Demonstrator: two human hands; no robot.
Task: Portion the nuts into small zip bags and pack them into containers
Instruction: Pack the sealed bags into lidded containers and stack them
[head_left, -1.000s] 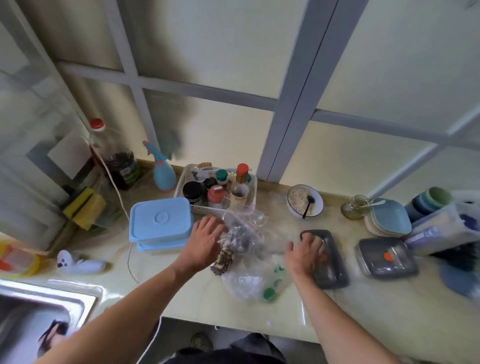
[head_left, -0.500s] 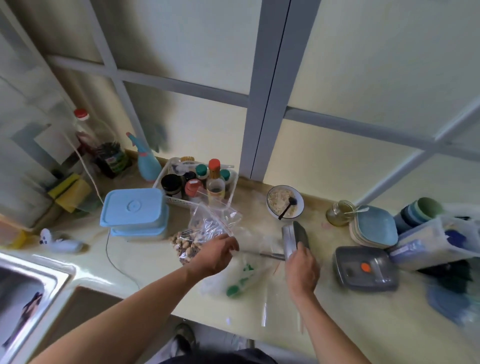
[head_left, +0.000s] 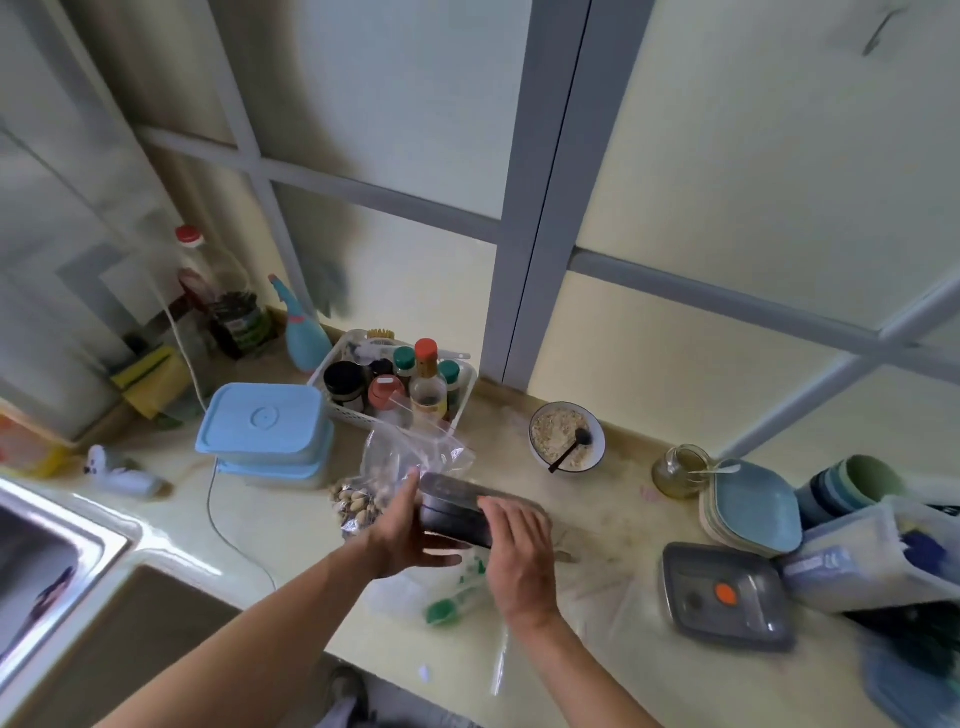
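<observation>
A dark grey lidded container (head_left: 454, 512) is held above the counter between both hands. My left hand (head_left: 410, 535) grips its left end, thumb up along the side and fingers underneath. My right hand (head_left: 519, 556) grips its right end, fingers curled over the top. Just behind and to the left, a clear zip bag of nuts (head_left: 358, 506) lies on the counter with its open top (head_left: 415, 449) standing up. A second grey container with an orange dot (head_left: 727, 597) sits to the right.
Two stacked blue-lidded boxes (head_left: 265, 431) and a white basket of jars (head_left: 465, 384) stand behind the bag. A bowl with a spoon (head_left: 566, 436), a glass jar (head_left: 680, 470), plates (head_left: 753, 504) and cups (head_left: 852, 488) line the right. Loose plastic bags (head_left: 447, 603) lie near the front edge; the sink (head_left: 52, 561) is left.
My right hand has lifted the grey container off the counter and brought it to the middle. My left hand has let go of the nut bag and taken hold of the container's other end.
</observation>
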